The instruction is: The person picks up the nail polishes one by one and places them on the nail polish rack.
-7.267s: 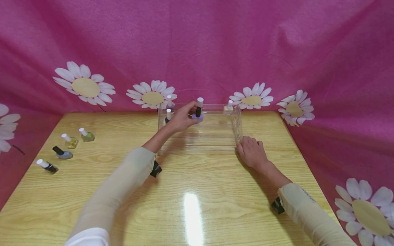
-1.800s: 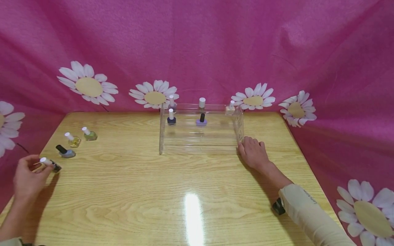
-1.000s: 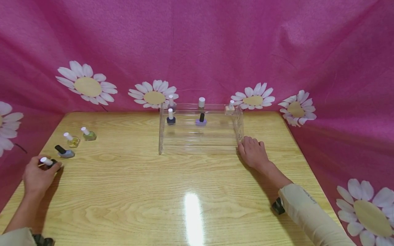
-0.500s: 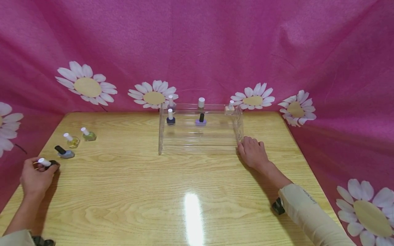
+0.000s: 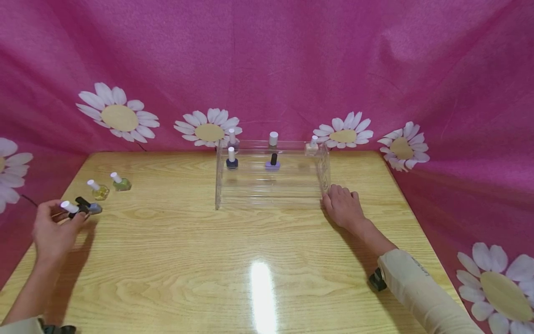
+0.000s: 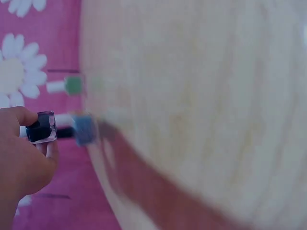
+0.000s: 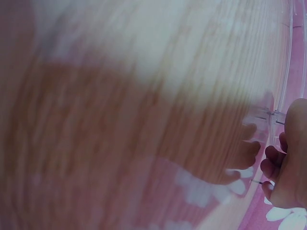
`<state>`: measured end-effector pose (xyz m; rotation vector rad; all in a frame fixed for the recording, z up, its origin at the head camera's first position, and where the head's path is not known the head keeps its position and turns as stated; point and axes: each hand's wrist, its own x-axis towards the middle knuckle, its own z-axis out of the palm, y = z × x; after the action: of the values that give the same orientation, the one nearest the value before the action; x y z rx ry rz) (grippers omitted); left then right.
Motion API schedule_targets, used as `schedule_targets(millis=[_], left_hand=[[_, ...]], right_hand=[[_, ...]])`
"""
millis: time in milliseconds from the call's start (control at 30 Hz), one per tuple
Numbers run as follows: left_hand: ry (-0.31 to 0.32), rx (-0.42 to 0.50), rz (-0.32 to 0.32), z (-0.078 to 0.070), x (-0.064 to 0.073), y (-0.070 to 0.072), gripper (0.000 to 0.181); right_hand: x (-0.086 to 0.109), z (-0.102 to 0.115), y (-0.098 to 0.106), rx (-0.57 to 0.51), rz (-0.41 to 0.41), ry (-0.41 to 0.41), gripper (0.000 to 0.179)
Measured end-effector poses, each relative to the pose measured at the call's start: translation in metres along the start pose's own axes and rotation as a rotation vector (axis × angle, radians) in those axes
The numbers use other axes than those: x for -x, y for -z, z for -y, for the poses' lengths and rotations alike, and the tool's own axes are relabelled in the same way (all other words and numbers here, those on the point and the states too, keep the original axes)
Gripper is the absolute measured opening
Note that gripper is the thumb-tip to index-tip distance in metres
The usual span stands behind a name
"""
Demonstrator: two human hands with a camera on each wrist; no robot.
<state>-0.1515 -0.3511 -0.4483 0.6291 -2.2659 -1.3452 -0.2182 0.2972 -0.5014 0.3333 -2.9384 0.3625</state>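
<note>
In the head view my left hand (image 5: pixel 54 232) pinches a dark nail polish bottle (image 6: pixel 41 127) with a white cap, held in the air at the far left. Behind it a grey-blue polish bottle (image 5: pixel 96 208) with a black cap is partly covered. My right hand (image 5: pixel 344 206) grips the front right side of a clear stepped rack (image 5: pixel 246 199), its fingers curled in the right wrist view. On the rack's upper steps stand a navy bottle (image 5: pixel 232 163), a lilac bottle (image 5: pixel 273 165), a cream bottle (image 5: pixel 311 149) and two more with white caps.
A yellow polish bottle (image 5: pixel 101 192) and a green polish bottle (image 5: pixel 123 185) lie tilted on the wooden table (image 5: pixel 187 260) at the left. A pink cloth (image 5: pixel 271 69) with daisies hangs behind and beside the table.
The left hand has left the lilac bottle on the rack, gone to the far left and lifted the dark bottle, now slightly farther back. The right hand stays at the rack.
</note>
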Motion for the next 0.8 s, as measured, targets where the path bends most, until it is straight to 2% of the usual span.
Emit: schedule_targets(millis=[167, 433, 800], left_hand=[[-0.114, 0.069, 0.036, -0.024, 0.006, -0.014, 0.04], [-0.224, 0.165, 0.139, -0.055, 0.016, -0.034, 0.049], [-0.398, 0.134, 0.338, -0.085, 0.027, -0.06, 0.04]], right_hand=[[0.0, 0.0, 0.001, -0.004, 0.0, 0.0, 0.033], [-0.001, 0.001, 0.002, 0.026, -0.021, 0.022, 0.033], [-0.001, -0.002, 0.001, 0.08, -0.047, 0.056, 0.034]])
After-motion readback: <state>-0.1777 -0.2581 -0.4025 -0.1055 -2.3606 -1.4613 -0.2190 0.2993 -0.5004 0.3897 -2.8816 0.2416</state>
